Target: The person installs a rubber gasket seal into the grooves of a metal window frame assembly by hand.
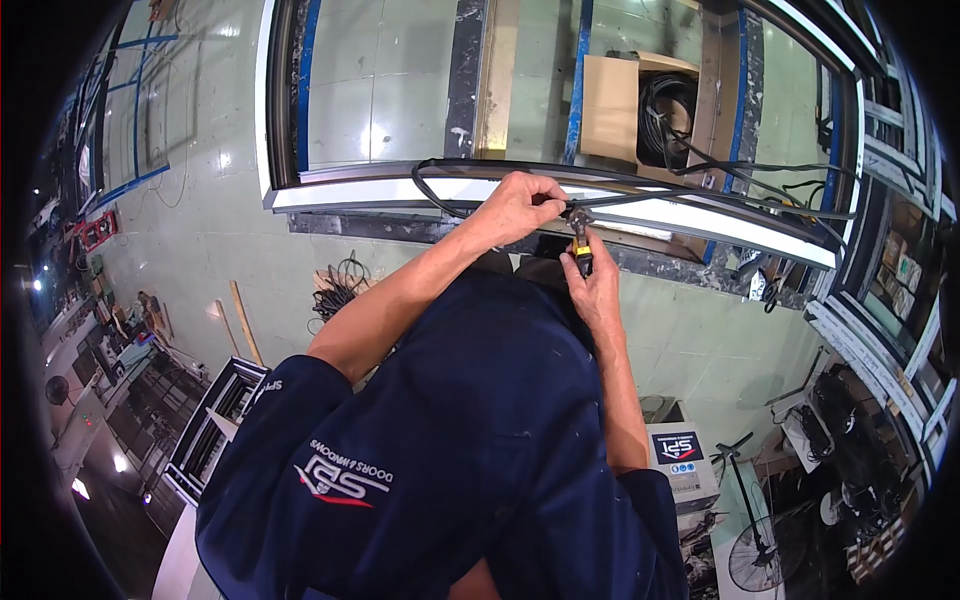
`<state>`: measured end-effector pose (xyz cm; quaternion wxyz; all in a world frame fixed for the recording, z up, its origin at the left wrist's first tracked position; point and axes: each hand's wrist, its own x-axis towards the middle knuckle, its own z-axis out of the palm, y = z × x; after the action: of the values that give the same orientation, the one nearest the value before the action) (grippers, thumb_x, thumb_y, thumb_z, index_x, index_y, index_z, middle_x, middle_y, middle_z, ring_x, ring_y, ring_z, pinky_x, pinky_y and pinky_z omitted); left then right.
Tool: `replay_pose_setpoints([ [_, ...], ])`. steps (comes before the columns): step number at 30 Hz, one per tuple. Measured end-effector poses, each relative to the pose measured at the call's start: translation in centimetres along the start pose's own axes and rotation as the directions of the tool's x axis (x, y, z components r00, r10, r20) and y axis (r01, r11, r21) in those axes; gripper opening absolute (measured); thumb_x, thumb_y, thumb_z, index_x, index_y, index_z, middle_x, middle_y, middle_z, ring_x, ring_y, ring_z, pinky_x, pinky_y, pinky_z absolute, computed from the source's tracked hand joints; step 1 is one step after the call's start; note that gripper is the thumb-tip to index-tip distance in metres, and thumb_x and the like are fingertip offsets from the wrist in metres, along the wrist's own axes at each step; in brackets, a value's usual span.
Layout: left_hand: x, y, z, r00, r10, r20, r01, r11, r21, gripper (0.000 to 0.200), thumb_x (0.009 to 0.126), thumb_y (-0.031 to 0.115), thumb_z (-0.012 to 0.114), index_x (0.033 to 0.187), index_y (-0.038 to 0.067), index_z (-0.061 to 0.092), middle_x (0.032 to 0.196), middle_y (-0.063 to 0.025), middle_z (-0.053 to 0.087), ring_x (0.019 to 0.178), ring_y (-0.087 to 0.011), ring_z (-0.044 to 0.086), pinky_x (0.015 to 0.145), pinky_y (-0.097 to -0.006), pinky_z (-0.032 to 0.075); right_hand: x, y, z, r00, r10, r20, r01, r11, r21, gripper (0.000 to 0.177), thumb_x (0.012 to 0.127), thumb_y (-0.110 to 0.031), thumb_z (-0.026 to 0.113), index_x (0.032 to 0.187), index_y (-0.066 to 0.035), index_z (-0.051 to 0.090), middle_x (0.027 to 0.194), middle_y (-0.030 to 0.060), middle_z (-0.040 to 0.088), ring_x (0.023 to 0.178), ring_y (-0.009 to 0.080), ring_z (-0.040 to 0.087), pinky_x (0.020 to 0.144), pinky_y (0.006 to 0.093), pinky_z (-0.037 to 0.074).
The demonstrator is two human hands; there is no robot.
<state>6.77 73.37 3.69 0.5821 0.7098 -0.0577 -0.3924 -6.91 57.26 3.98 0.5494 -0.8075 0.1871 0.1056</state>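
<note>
My left hand (518,210) is closed in a pinch on a black rubber strip (436,190) at the near rail of a large white-edged window frame (350,195). The strip loops up beside that hand, and more of it runs along the rail to the right. In my right hand (597,285) is a pair of pliers (581,240) with yellow and black handles. Its metal jaws point away from me, right at the strip beside my left fingertips. The fingers of my right hand wrap round the handles.
A cardboard box (610,105) holding coiled black strip (665,115) shows through the frame. Dark-topped supports with blue bars (578,90) carry the frame. More frame profiles (880,350) stand at right. A black coil (345,290) lies on the floor at left, near wooden sticks (245,322).
</note>
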Motion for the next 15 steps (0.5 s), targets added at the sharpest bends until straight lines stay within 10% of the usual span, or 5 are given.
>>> replay_pose_setpoints([
  [15, 0.16, 0.05, -0.1, 0.999, -0.025, -0.023, 0.025, 0.999, -0.03, 0.016, 0.088, 0.008, 0.068, 0.096, -0.005, 0.072, 0.077, -0.0042, 0.068, 0.071, -0.008, 0.056, 0.063, -0.0267, 0.046, 0.21, -0.56, -0.23, 1.0, -0.029, 0.007, 0.029, 0.997, -0.071, 0.049, 0.088, -0.008, 0.068, 0.134, 0.004, 0.054, 0.101, 0.0159, 0.068, 0.094, 0.0287, 0.066, 0.09, 0.0378, 0.05],
])
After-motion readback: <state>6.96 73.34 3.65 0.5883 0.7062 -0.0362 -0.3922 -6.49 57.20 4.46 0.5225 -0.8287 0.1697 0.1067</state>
